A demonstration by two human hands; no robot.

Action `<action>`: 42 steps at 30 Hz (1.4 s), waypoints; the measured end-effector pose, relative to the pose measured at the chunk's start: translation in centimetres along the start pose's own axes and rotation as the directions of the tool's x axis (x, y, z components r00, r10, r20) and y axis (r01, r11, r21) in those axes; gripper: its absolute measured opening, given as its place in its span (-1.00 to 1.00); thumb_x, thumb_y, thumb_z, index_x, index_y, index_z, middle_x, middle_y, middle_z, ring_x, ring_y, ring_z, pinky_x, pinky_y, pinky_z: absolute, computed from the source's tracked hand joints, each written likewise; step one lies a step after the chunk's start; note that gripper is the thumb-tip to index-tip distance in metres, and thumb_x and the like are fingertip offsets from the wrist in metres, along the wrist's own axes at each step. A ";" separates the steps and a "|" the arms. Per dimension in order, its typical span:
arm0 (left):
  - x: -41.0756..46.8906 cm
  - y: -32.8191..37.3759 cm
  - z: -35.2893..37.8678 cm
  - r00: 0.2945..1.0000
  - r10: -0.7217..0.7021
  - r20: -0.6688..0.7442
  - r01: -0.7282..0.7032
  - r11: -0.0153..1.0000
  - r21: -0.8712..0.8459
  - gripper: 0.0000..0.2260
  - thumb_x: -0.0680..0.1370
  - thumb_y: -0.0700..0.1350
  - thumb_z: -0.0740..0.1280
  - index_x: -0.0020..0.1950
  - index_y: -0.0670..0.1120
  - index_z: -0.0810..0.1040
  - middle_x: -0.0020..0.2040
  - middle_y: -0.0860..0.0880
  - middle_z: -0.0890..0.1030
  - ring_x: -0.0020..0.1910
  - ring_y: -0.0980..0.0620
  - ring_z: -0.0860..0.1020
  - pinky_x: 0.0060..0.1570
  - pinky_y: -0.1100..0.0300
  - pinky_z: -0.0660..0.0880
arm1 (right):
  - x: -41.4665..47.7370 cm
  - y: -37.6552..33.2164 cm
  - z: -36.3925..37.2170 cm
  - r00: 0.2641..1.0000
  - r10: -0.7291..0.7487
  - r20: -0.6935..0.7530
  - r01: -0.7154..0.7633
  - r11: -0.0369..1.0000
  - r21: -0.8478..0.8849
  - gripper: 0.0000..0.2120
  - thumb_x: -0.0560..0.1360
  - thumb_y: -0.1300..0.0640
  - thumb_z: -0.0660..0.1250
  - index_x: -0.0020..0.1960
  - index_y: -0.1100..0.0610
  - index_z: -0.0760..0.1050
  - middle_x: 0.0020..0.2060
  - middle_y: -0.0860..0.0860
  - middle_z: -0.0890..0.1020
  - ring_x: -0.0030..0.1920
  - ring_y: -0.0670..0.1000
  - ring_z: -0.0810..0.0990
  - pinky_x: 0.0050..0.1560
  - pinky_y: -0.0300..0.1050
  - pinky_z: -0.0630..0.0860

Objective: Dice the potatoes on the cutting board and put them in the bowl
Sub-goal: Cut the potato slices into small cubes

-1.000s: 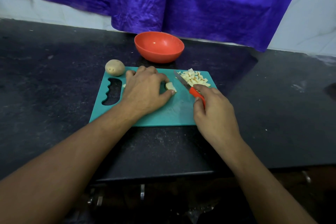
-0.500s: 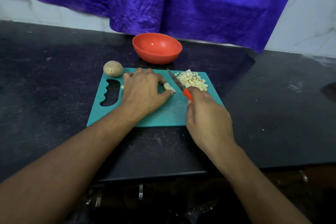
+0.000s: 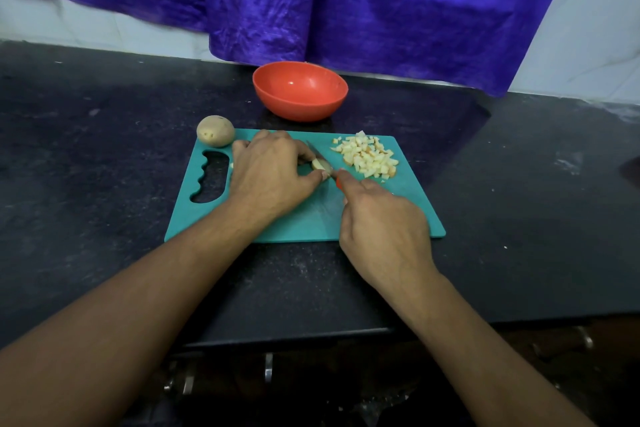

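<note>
Black counter [image 3: 104, 218] held my teal board [image 3: 408, 211], red bowl [image 3: 300, 94] just behind it. My left hand [image 3: 270, 177] lay curled mid-board, my right hand [image 3: 384, 232] fisted beside it. Dice [image 3: 367, 158] were heaped far right, a whole potato [image 3: 215, 131] at the far-left corner. The left pinned a potato piece [image 3: 319, 165]; the right gripped the knife [image 3: 312, 149], blade against it.
</note>
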State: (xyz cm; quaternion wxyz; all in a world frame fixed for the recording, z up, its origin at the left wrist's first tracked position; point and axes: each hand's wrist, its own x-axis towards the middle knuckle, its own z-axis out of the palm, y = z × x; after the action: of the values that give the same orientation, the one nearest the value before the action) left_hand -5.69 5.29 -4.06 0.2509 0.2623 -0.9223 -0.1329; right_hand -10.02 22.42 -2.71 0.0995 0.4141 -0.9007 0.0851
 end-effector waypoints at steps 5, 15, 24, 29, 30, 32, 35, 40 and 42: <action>0.0 0.1 -0.1 1.000 0.006 0.000 -0.006 1.000 0.010 -0.72 0.50 0.28 0.39 0.10 0.18 0.69 0.09 0.12 0.65 0.22 -0.02 0.50 0.07 -0.01 0.29 | 0.0 0.3 -0.3 0.999 -0.029 0.037 0.028 1.000 0.007 -0.47 0.66 0.10 0.11 0.62 -0.07 0.19 0.00 -0.07 0.62 -0.15 0.02 0.60 -0.26 -0.05 0.43; -0.1 0.2 -0.2 1.000 0.000 0.013 -0.001 0.999 0.032 -0.67 0.51 0.30 0.37 0.15 0.16 0.69 0.13 0.09 0.64 0.23 -0.03 0.50 0.10 -0.04 0.32 | -2.0 3.2 -1.6 0.999 -0.012 0.047 0.001 0.972 0.236 -0.58 0.67 0.01 0.16 0.52 -0.16 0.36 0.08 -0.10 0.66 0.02 -0.04 0.60 -0.02 -0.02 0.55; -0.3 0.1 -0.4 1.000 -0.016 0.003 0.016 1.000 -0.023 -0.70 0.49 0.27 0.41 0.11 0.15 0.71 0.09 0.10 0.65 0.22 -0.04 0.50 0.12 -0.04 0.36 | -0.5 1.5 -0.5 0.998 -0.014 -0.060 0.029 0.965 0.260 -0.56 0.66 0.04 0.17 0.53 -0.13 0.36 0.01 -0.08 0.65 -0.08 -0.01 0.61 -0.16 -0.06 0.48; -0.2 -0.1 -0.4 1.000 -0.022 0.009 0.022 0.999 -0.030 -0.75 0.50 0.22 0.42 0.09 0.15 0.70 0.06 0.10 0.64 0.21 -0.04 0.50 0.11 -0.04 0.37 | -0.1 0.8 0.1 0.998 -0.030 -0.046 0.037 0.986 0.164 -0.56 0.67 0.02 0.13 0.54 -0.14 0.32 -0.05 -0.12 0.63 -0.16 -0.02 0.60 -0.22 -0.05 0.51; -0.1 -0.1 -0.4 1.000 -0.022 0.011 0.022 0.999 -0.030 -0.76 0.50 0.21 0.42 0.09 0.15 0.70 0.07 0.10 0.64 0.21 -0.04 0.50 0.10 -0.04 0.37 | -0.1 0.8 0.2 0.998 -0.032 -0.047 0.039 0.987 0.159 -0.55 0.67 0.02 0.14 0.54 -0.14 0.32 -0.08 -0.12 0.62 -0.19 -0.03 0.58 -0.23 -0.05 0.51; -0.1 -0.2 -0.3 1.000 -0.024 0.015 0.024 0.999 -0.030 -0.76 0.50 0.21 0.42 0.09 0.15 0.71 0.08 0.10 0.65 0.22 -0.04 0.50 0.09 -0.03 0.35 | -0.1 0.8 0.2 0.998 -0.039 -0.053 0.047 0.988 0.149 -0.55 0.66 0.03 0.14 0.55 -0.13 0.32 -0.10 -0.12 0.62 -0.22 -0.05 0.57 -0.25 -0.06 0.51; -0.1 -0.2 -0.3 0.999 -0.028 0.015 0.028 0.999 -0.030 -0.74 0.50 0.21 0.42 0.11 0.15 0.71 0.09 0.11 0.65 0.22 -0.02 0.50 0.10 -0.03 0.35 | -0.1 0.8 0.4 0.997 -0.041 -0.062 0.050 0.988 0.146 -0.54 0.66 0.03 0.15 0.55 -0.12 0.32 -0.11 -0.12 0.62 -0.24 -0.05 0.57 -0.25 -0.04 0.54; -0.1 -0.1 -0.3 1.000 -0.028 0.013 0.029 0.999 -0.031 -0.74 0.50 0.21 0.42 0.11 0.15 0.71 0.09 0.10 0.65 0.22 -0.03 0.50 0.10 -0.03 0.36 | 0.0 0.7 0.4 0.998 -0.036 -0.054 0.043 0.989 0.138 -0.54 0.67 0.01 0.13 0.56 -0.13 0.32 -0.10 -0.12 0.62 -0.21 -0.04 0.58 -0.25 -0.06 0.51; -0.1 -0.1 -0.4 0.999 -0.029 0.012 0.030 0.999 -0.032 -0.74 0.50 0.22 0.42 0.10 0.15 0.71 0.08 0.10 0.65 0.22 -0.03 0.50 0.10 -0.03 0.35 | 0.1 0.7 0.3 0.998 -0.042 -0.049 0.048 0.990 0.129 -0.54 0.67 0.01 0.13 0.56 -0.14 0.31 -0.09 -0.12 0.63 -0.20 -0.03 0.58 -0.26 -0.07 0.47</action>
State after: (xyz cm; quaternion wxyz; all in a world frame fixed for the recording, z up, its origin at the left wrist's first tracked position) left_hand -5.34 5.20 -3.84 0.2478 0.2710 -0.9175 -0.1531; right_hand -10.67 22.75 -3.04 0.0949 0.4380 -0.8811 0.1512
